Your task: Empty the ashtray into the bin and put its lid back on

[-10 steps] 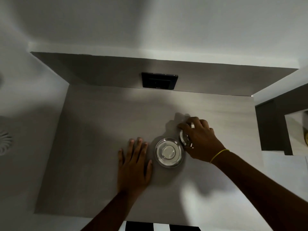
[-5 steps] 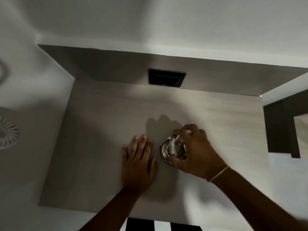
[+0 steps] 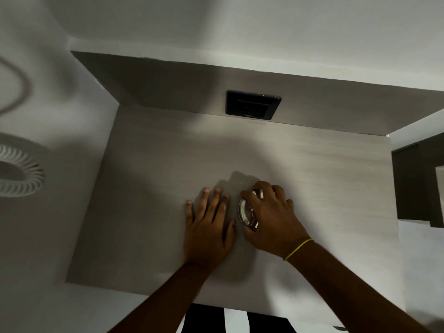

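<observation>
While the left hand (image 3: 207, 230) lies flat, open, on the pale grey bench (image 3: 324, 169) below a black wall socket (image 3: 252, 105), the right hand's (image 3: 271, 219) grip closes over the round metal ashtray (image 3: 245, 213).

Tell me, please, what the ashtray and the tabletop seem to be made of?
Ashtray: probably polished metal, possibly glass; its rim shines with bright highlights under the right hand. Tabletop: apparently matte laminate or wood veneer, grey-beige with fine straight grain lines and no glare.

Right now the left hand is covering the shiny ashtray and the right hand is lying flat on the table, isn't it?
No, it's swapped. The head view shows the right hand covering the shiny ashtray, while the left hand lies flat on the table beside it.
</observation>
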`<state>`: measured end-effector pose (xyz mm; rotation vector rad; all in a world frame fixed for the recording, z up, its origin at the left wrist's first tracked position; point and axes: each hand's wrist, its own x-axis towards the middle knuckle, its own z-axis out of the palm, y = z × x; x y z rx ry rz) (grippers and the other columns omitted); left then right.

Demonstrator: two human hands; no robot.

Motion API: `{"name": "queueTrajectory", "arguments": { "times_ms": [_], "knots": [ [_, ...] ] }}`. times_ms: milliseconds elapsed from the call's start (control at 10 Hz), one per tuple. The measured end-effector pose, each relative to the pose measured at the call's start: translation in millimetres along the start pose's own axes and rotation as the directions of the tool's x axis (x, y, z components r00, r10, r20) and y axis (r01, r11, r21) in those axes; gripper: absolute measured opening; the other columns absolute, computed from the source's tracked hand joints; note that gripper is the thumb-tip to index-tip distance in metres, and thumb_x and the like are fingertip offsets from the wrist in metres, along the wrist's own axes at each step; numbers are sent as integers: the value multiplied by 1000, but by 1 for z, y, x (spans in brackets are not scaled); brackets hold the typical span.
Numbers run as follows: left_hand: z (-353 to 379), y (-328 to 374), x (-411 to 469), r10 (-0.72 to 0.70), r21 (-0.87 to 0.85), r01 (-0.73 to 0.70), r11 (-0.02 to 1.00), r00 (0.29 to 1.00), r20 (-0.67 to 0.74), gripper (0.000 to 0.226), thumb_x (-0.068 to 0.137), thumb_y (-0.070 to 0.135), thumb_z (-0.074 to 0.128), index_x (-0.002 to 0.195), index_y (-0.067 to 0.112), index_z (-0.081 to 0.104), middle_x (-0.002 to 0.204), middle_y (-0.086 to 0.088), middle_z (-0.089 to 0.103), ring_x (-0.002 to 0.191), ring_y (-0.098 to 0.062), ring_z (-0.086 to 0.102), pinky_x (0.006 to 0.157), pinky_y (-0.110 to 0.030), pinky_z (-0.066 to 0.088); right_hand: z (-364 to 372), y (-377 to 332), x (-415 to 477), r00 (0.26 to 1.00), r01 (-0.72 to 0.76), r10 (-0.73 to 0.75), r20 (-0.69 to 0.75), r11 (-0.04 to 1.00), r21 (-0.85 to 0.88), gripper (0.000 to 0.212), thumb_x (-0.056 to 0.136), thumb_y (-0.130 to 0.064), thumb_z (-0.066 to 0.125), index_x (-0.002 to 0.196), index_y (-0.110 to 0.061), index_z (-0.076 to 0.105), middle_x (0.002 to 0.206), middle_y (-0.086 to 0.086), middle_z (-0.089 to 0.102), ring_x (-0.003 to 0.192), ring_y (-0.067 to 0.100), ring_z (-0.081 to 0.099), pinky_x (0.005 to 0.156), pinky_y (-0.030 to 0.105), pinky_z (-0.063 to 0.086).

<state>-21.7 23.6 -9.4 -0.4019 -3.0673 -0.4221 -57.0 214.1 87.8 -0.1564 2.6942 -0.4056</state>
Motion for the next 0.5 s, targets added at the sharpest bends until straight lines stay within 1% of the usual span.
{"name": "queueTrajectory", "arguments": {
  "times_ms": [100,200,300,400,500],
  "knots": [
    [0,1,-1,11,-8,-11,1000,1000,5,66,104,47,53,163,18,46,176,-7,36,166,-32,24,128,-68,22,5,1,0,1000,17,-16,12,1000,-25,83,71,-49,75,148,-36,45,150,5,36,135,36,37,98,56,50],
    [0,-2,0,23,-4,-23,1000,1000,11,67,104,45,55,164,18,46,177,-7,33,167,-32,23,128,-68,23,5,1,1,1000,8,-8,18,1000,-25,87,70,-47,80,149,-38,44,153,3,34,137,35,36,98,55,50],
    [-2,-1,-2,27,11,-27,1000,999,46,68,102,43,56,165,19,44,178,-6,31,167,-31,22,128,-68,25,5,-1,-2,1000,-3,3,28,1000,-12,87,71,-49,80,149,-41,42,155,1,31,140,32,33,100,53,48],
    [-9,-1,6,7,24,-10,1000,995,104,68,101,44,52,164,20,45,180,-4,25,167,-31,23,125,-68,29,-3,-3,-2,998,-6,7,55,1000,-9,92,75,-57,75,155,-44,31,166,-1,20,151,33,23,107,52,43],
    [-25,3,3,55,-1,-55,998,997,59,69,98,45,53,161,18,50,178,-6,25,166,-32,26,123,-70,33,-8,-5,-15,996,6,-10,85,999,44,107,77,-64,70,161,-52,4,175,-5,-4,160,34,5,120,55,29]
  ]
}}
